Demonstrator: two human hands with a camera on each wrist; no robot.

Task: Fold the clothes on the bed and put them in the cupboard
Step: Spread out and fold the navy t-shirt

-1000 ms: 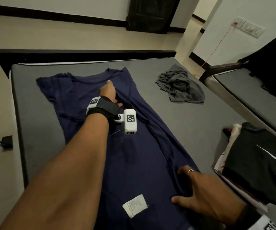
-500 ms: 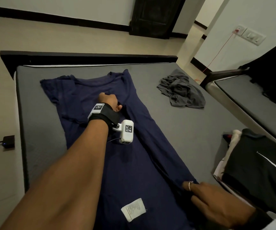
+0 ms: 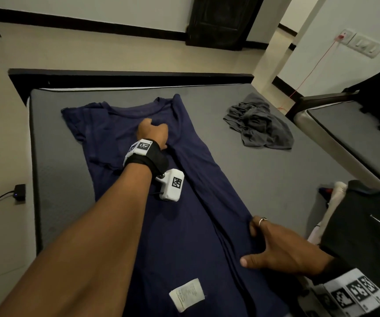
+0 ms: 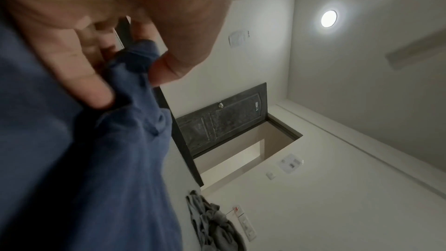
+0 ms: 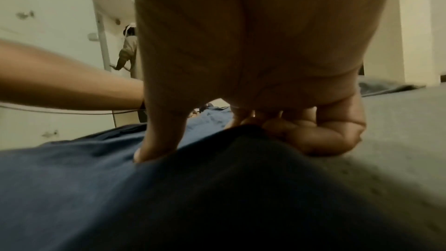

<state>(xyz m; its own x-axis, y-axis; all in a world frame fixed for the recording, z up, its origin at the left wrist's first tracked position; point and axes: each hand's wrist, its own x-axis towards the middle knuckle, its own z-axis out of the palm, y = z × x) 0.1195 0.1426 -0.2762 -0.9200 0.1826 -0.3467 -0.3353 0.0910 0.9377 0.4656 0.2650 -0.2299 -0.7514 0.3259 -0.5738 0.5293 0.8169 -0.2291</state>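
Note:
A navy blue T-shirt (image 3: 179,225) lies lengthwise on the grey bed (image 3: 264,184), its right side folded in and a white care label near its hem. My left hand (image 3: 153,131) is stretched out to the chest area below the collar and pinches a bunch of the navy cloth (image 4: 135,68) between thumb and fingers. My right hand (image 3: 273,245), a ring on one finger, grips the shirt's folded right edge (image 5: 241,140) near the hem, thumb on top and fingers curled under.
A crumpled grey garment (image 3: 259,124) lies at the far right of the bed. A pile of folded clothes topped by a black shirt (image 3: 365,232) sits at the right edge. A second bed (image 3: 353,133) stands to the right, and a charger (image 3: 19,191) lies on the floor at left.
My left hand has moved up the shirt toward the collar and bunched the cloth. My right hand has shifted along the folded right edge and taken hold of it.

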